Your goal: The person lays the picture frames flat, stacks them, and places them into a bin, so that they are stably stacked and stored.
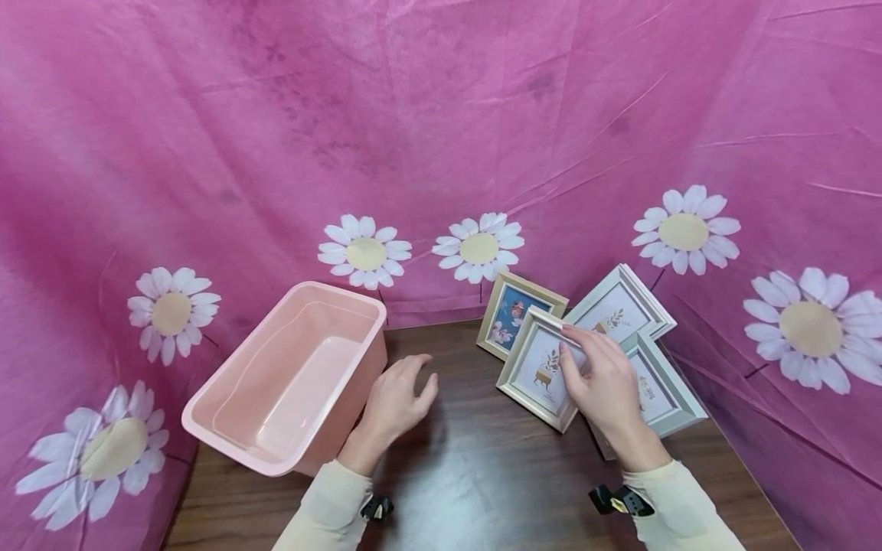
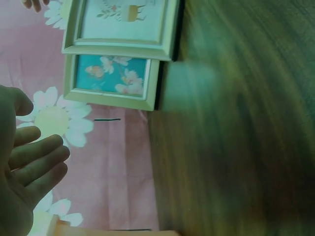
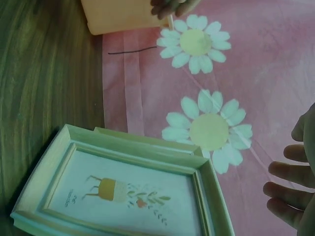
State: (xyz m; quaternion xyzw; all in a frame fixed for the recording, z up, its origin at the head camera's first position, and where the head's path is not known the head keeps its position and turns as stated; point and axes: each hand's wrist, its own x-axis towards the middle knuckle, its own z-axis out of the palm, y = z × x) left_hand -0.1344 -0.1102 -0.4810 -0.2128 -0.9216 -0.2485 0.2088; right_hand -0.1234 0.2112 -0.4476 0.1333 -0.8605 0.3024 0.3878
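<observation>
My right hand [image 1: 606,383] is over the right side of a cream picture frame [image 1: 540,371] with a plant-pot print. In the right wrist view its fingers [image 3: 290,172] are spread loosely, apart from the frame. Behind that frame leans a tan picture frame [image 1: 506,317] with a blue floral picture. A white picture frame [image 1: 613,302] and a pale grey-green picture frame [image 1: 661,383] lie partly hidden by the hand. My left hand [image 1: 400,398], relaxed and holding nothing, hovers beside a pink plastic bin [image 1: 285,383]. The bin's visible inside holds nothing.
A brown wood-grain table [image 1: 455,467] lies under everything. Pink cloth [image 1: 441,115] with white daisies hangs around its back and sides. Below the right hand, a brownish edge [image 1: 601,442] sticks out; what it belongs to is hidden.
</observation>
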